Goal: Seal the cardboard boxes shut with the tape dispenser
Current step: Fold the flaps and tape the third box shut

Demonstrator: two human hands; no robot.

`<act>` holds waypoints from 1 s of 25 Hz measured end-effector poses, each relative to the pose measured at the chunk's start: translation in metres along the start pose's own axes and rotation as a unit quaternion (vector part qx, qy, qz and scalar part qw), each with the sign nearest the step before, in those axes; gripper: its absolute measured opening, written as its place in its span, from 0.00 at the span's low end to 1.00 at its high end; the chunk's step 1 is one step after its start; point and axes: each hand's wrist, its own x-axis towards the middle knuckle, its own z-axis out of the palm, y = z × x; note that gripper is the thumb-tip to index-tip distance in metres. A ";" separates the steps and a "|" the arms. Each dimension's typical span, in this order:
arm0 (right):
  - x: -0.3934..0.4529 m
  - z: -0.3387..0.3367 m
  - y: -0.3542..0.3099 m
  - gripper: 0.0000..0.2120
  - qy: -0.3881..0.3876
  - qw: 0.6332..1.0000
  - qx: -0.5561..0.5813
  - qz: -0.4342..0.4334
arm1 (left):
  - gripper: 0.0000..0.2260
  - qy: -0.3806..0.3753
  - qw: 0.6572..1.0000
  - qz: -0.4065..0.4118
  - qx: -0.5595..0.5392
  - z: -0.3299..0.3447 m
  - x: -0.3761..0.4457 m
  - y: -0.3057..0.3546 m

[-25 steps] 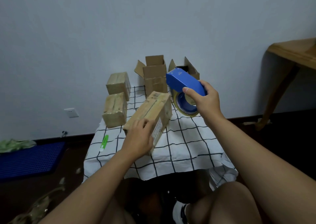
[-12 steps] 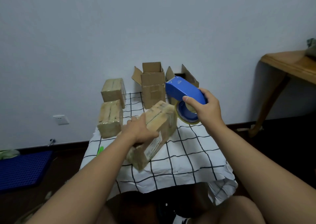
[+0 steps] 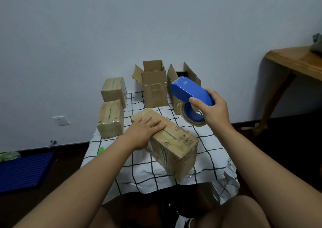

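A long cardboard box (image 3: 174,144) lies flat and slantwise on the checked cloth (image 3: 153,172) in the middle of the small table. My left hand (image 3: 142,132) presses flat on its far end with straight fingers. My right hand (image 3: 212,111) grips the blue tape dispenser (image 3: 190,92) in the air to the right of the box, with the tape roll (image 3: 193,116) hanging below it. Two taped boxes stand at the left, one near (image 3: 110,119) and one far (image 3: 114,90). Two boxes with open flaps stand at the back, one in the centre (image 3: 154,86) and one to the right (image 3: 188,76), partly behind the dispenser.
A green marker (image 3: 100,150) lies on the cloth at the left edge. A blue perforated mat (image 3: 22,172) lies on the floor at the left. A wooden table (image 3: 296,60) stands at the right. The wall runs close behind the boxes.
The long box has been turned and laid down flat on the cloth. My left hand moved from gripping its side to pressing on its top. The dispenser has barely moved.
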 end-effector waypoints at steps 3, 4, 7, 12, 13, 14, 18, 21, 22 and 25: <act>-0.001 -0.003 0.006 0.21 0.002 1.000 -0.007 0.000 | 0.23 0.141 0.979 -0.042 -0.142 -0.004 -0.013 0.041; -0.001 -0.004 0.006 0.21 0.004 1.000 -0.008 0.001 | 0.21 0.166 0.964 -0.055 -0.203 -0.007 -0.019 0.061; -0.003 -0.007 0.009 0.22 0.010 1.000 -0.001 0.005 | 0.32 0.115 0.966 -0.116 -0.200 -0.008 -0.028 0.116; -0.013 -0.007 0.014 0.20 0.000 1.000 0.002 0.010 | 0.29 0.050 0.979 -0.131 -0.150 0.000 -0.027 0.130; -0.014 -0.008 0.014 0.20 -0.001 1.000 0.003 0.010 | 0.28 0.052 0.982 -0.104 -0.146 -0.001 -0.027 0.122; -0.014 -0.008 0.013 0.19 -0.002 1.000 0.007 0.011 | 0.27 0.056 0.986 -0.072 -0.140 -0.001 -0.027 0.111; -0.016 -0.002 0.007 0.20 -0.018 0.999 0.026 0.007 | 0.24 0.100 0.980 -0.022 -0.170 0.015 -0.035 0.054; -0.019 0.004 0.007 0.22 -0.053 0.998 0.024 0.010 | 0.21 0.186 0.968 -0.033 -0.166 0.037 -0.042 0.041; -0.019 0.005 0.009 0.21 -0.069 0.997 0.028 0.014 | 0.20 0.208 0.966 -0.034 -0.148 0.044 -0.041 0.042; -0.020 0.006 0.010 0.20 -0.112 0.992 0.044 0.026 | 0.21 0.223 0.965 -0.048 -0.131 0.052 -0.034 0.045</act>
